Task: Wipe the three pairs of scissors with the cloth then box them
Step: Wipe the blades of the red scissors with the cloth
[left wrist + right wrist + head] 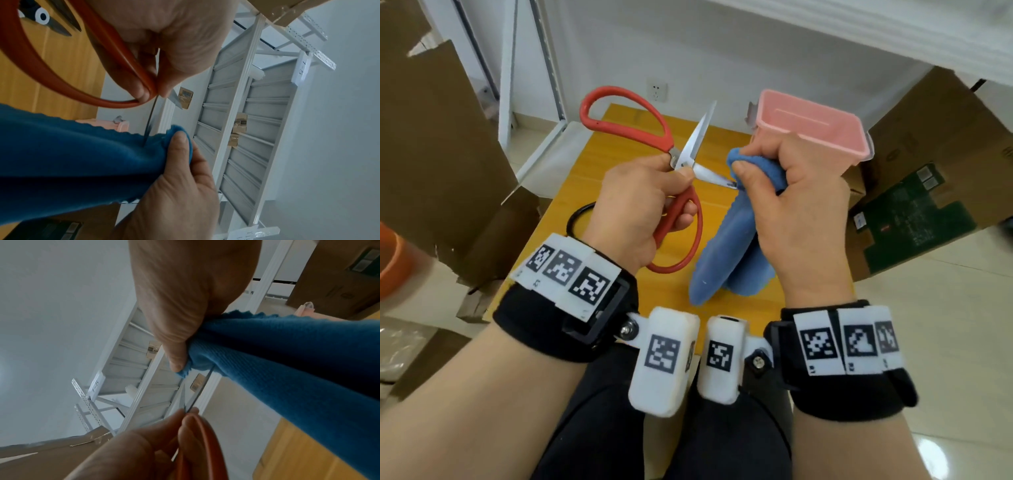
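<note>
Red-handled scissors [654, 144] are hanging open above the counter [571, 192]; we are gripping their lower loop and pivot with our left hand [640, 205], fingers curled. One blade is pointing away from us, the other rightward into the blue cloth [736, 240], which our right hand [791, 205] is pinching around its tip. The pink box [811, 126] is sitting beyond.

Even, bright indoor light, soft shadows; wide-angle edges bend, wrist views slightly blurred.
</note>
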Available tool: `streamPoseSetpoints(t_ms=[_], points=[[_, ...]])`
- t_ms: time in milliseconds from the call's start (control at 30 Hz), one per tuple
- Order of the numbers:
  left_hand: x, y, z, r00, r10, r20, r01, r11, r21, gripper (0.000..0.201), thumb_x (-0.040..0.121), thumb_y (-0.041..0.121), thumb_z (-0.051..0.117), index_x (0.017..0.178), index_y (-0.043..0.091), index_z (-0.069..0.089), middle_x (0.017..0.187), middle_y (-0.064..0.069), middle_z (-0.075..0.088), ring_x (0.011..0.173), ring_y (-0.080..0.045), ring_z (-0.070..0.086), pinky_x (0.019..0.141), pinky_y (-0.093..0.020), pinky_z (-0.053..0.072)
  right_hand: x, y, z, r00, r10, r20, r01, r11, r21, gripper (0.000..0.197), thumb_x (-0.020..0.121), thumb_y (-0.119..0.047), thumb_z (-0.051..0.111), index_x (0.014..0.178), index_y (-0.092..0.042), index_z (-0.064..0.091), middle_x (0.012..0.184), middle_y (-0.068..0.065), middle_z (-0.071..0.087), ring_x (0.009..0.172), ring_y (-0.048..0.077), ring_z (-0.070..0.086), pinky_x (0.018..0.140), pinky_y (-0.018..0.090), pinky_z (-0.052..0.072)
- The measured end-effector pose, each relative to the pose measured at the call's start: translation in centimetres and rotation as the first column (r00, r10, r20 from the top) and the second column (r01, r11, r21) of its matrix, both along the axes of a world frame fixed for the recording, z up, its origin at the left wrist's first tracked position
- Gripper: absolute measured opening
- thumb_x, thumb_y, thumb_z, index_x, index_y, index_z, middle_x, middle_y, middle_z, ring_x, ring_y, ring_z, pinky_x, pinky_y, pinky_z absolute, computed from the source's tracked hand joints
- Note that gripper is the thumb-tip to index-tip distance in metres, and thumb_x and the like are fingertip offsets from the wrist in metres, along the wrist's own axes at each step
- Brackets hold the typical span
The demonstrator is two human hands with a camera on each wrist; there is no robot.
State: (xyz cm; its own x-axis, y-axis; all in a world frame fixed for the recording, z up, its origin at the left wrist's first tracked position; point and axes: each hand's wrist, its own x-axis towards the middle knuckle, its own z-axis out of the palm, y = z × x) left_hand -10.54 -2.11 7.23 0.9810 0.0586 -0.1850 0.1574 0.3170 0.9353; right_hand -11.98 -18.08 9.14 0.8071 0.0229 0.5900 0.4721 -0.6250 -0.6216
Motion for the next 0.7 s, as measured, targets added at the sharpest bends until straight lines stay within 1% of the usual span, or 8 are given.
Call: streamPoseSetpoints(t_ms=[100, 167, 300, 400, 533, 633, 700], points=[[-0.3, -0.2, -0.1, 1.0, 0.017, 0.0, -0.017, 1.0, 0.012, 0.006, 0.094, 0.007, 0.061, 0.097, 0.008, 0.067, 0.067, -0.008, 0.054, 0.054, -0.016, 0.057, 0.051, -0.025, 0.052, -0.1, 0.6, -0.7, 0.999, 0.018, -0.029, -0.019, 1.0, -0.022, 0.013, 0.095, -0.023, 0.064, 0.101, -0.014, 0.07, 0.1, -0.002, 0.069, 0.098, 0.012, 0.063, 0.087, 0.032, 0.051], [-0.3, -0.2, -0.3, 0.999, 0.034, -0.009, -0.034, 0.999, 0.012, 0.005, 0.095, 0.007, 0.061, 0.094, 0.009, 0.066, 0.067, -0.008, 0.055, 0.054, -0.017, 0.057, 0.052, -0.025, 0.052, -0.2, 0.8, -1.2, 0.999, 0.014, -0.043, -0.014, 1.0, -0.015, 0.012, 0.094, -0.023, 0.065, 0.1, -0.014, 0.069, 0.099, -0.001, 0.069, 0.097, 0.013, 0.063, 0.086, 0.036, 0.051], [-0.4, -0.3, -0.8, 0.998, 0.054, -0.013, -0.053, 0.998, 0.024, 0.007, 0.095, 0.008, 0.061, 0.1, 0.005, 0.064, 0.068, -0.008, 0.055, 0.056, -0.017, 0.058, 0.053, -0.026, 0.053, -0.4, 0.9, -1.7, 0.998, -0.018, -0.061, 0.018, 1.0, 0.001, 0.012, 0.092, -0.025, 0.066, 0.099, -0.017, 0.07, 0.1, -0.004, 0.069, 0.097, 0.011, 0.063, 0.084, 0.037, 0.052], [-0.5, -0.5, -1.1, 0.998, 0.067, -0.004, -0.067, 0.997, 0.032, 0.009, 0.095, 0.008, 0.061, 0.102, 0.003, 0.064, 0.066, -0.009, 0.055, 0.055, -0.017, 0.057, 0.053, -0.027, 0.052, -0.7, 0.7, -1.7, 0.997, -0.056, -0.059, 0.056, 0.998, -0.003, 0.012, 0.092, -0.027, 0.065, 0.1, -0.018, 0.069, 0.1, -0.005, 0.069, 0.096, 0.01, 0.063, 0.083, 0.037, 0.053], [-0.5, -0.8, -1.7, 0.995, 0.099, -0.008, -0.099, 0.994, 0.035, 0.018, 0.094, 0.008, 0.063, 0.11, 0.002, 0.066, 0.065, -0.008, 0.058, 0.056, -0.019, 0.059, 0.054, -0.028, 0.054, -0.8, 0.7, -2.1, 0.994, -0.09, -0.062, 0.089, 0.996, -0.026, 0.012, 0.094, -0.029, 0.064, 0.101, -0.02, 0.069, 0.101, -0.005, 0.067, 0.095, 0.011, 0.062, 0.082, 0.038, 0.052], [-0.6, -0.9, -1.8, 0.997, 0.074, -0.008, -0.073, 0.997, 0.027, 0.018, 0.093, 0.008, 0.064, 0.109, 0.003, 0.067, 0.066, -0.009, 0.057, 0.057, -0.02, 0.058, 0.054, -0.028, 0.054, -0.6, 1.0, -2.9, 0.997, -0.07, -0.044, 0.065, 0.992, -0.111, 0.013, 0.093, -0.031, 0.065, 0.101, -0.022, 0.07, 0.1, -0.003, 0.066, 0.094, 0.014, 0.06, 0.081, 0.041, 0.051], [-0.7, -0.9, -1.6, 0.999, 0.032, 0.0, -0.032, 0.999, 0.033, 0.012, 0.093, 0.007, 0.064, 0.104, 0.004, 0.067, 0.066, -0.009, 0.058, 0.057, -0.021, 0.057, 0.053, -0.028, 0.052, -0.4, 0.9, -3.4, 0.998, -0.054, -0.046, 0.046, 0.988, -0.149, 0.015, 0.092, -0.032, 0.065, 0.101, -0.022, 0.072, 0.099, -0.003, 0.064, 0.094, 0.015, 0.06, 0.081, 0.042, 0.051]])
